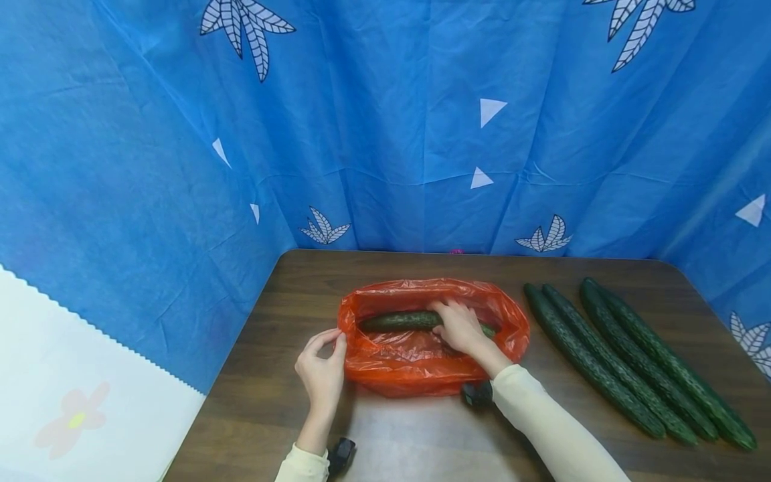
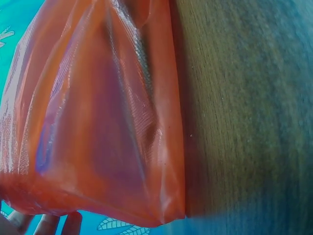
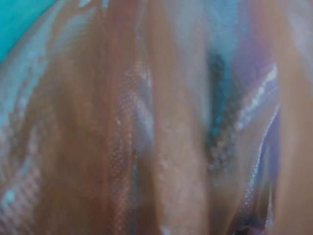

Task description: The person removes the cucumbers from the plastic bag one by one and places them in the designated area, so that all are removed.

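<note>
A red plastic bag (image 1: 397, 378) lies on the table with its mouth spread wide. My left hand (image 1: 322, 368) pinches the left rim of the bag between thumb and fingers; in the left wrist view its fingertips (image 2: 46, 224) show below the bag's edge. Inside the bag a dark green cucumber (image 1: 400, 321) lies crosswise. My right hand (image 1: 460, 328) reaches into the bag and grips this cucumber near its right part, slightly blurred. In the right wrist view the bag's red film (image 3: 181, 147) fills nearly everything and hides the fingers.
Several long cucumbers (image 1: 602, 361) lie slanted side by side on the right of the wooden table (image 1: 253, 402). A blue patterned cloth (image 1: 385, 134) hangs behind the table and along its sides. At the lower left is a white cloth (image 1: 138, 415) with a scalloped edge.
</note>
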### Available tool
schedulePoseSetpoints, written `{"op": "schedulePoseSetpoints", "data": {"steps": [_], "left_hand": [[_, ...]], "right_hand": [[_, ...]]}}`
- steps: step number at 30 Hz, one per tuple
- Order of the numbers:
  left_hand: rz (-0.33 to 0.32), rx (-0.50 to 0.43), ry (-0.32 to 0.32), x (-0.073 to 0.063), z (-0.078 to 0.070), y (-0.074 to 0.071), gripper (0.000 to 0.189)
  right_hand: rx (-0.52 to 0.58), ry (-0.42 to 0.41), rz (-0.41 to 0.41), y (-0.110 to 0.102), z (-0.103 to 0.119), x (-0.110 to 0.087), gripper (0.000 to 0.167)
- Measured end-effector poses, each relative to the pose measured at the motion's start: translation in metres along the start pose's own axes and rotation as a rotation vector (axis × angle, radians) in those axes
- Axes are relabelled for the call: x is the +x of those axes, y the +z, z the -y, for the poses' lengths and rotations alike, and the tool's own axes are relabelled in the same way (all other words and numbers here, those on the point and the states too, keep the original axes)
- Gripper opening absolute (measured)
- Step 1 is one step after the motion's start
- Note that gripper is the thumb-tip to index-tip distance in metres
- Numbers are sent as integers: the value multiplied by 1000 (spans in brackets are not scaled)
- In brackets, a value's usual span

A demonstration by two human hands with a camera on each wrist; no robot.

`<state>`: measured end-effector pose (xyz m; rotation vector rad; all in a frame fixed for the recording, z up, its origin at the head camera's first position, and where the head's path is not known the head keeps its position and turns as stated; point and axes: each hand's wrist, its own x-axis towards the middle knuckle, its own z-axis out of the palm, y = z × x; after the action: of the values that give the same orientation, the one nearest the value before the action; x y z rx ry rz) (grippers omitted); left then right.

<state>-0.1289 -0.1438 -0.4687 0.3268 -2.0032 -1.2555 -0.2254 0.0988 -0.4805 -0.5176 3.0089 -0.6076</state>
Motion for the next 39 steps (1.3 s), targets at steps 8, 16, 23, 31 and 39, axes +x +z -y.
{"op": "schedulePoseSetpoints", "data": {"steps": [8, 16, 23, 31, 39], "left_hand": [[-6, -5, 12, 0, 1, 0, 9], [-9, -12, 16, 1, 2, 1, 9], [-2, -8, 3, 1, 1, 1, 9], [-13, -6, 5, 2, 2, 1, 9], [-11, 22, 15, 1, 3, 3, 9]], "right_hand": [[39, 2, 15, -5, 3, -9, 45], [123, -43, -22, -18, 5, -24, 41], [154, -112, -59, -30, 9, -34, 40], [192, -131, -78, -41, 10, -40, 39], [236, -181, -116, -48, 18, -41, 39]]}}
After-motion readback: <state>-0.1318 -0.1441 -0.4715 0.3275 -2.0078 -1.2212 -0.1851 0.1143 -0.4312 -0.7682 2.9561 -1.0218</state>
